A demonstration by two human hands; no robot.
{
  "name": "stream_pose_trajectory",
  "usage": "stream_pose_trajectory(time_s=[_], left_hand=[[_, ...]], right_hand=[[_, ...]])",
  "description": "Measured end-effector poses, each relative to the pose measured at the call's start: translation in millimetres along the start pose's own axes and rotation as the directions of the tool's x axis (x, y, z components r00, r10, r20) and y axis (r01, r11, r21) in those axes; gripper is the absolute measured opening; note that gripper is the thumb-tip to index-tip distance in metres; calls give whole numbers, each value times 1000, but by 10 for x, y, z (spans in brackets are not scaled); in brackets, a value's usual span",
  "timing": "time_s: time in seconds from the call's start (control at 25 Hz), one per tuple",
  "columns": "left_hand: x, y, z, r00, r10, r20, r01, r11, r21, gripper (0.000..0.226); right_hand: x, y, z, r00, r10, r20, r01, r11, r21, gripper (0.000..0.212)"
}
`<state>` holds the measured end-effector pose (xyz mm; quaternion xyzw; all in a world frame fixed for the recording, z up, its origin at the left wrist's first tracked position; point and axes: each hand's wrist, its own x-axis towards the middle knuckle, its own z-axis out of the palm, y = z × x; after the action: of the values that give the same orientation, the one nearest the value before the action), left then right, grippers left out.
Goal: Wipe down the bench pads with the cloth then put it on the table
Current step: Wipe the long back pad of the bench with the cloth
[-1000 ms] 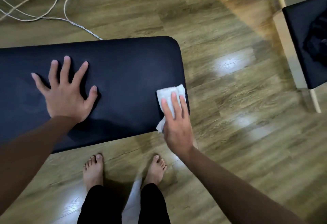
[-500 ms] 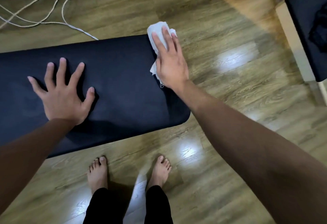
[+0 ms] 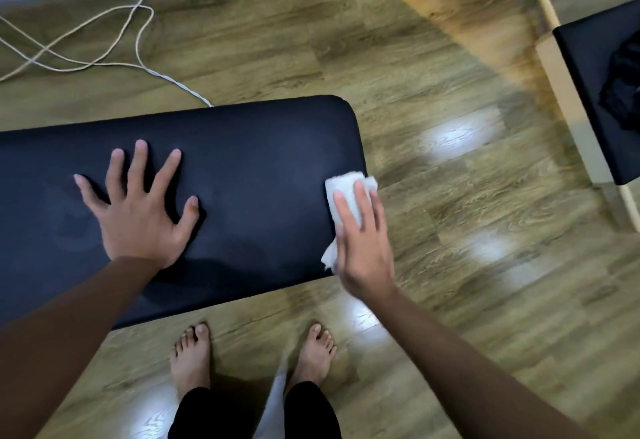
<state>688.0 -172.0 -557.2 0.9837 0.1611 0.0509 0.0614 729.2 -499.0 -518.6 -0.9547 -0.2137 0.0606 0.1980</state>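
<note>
A black padded bench pad (image 3: 249,168) runs from the left edge to the middle of the view. My left hand (image 3: 142,210) lies flat on it with fingers spread, holding nothing. At the pad's right end my right hand (image 3: 363,237) presses a folded white cloth (image 3: 346,189) against the edge, fingers laid over it. Part of the cloth sticks out above my fingertips and below my palm.
A table (image 3: 568,92) with a pale wooden frame and black top stands at the right, with a dark bundle (image 3: 623,92) on it. White cables (image 3: 86,47) loop over the wooden floor behind the bench. My bare feet (image 3: 256,352) stand just in front of the bench.
My right hand slid the cloth from the pad's far right corner back down along the right end toward me. My left hand stayed flat on the pad.
</note>
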Motion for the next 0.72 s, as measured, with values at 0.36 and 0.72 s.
stream_pose_trajectory(time_s=[0.36, 0.72], left_hand=[[-4, 0, -29, 1000, -7, 4, 7, 1000, -2, 68], [2, 11, -28, 1000, -11, 18, 11, 1000, -22, 69]], right_hand=[[1667, -80, -128, 993, 80, 84, -73, 994, -84, 55], [-461, -290, -57, 987, 96, 127, -91, 995, -39, 64]])
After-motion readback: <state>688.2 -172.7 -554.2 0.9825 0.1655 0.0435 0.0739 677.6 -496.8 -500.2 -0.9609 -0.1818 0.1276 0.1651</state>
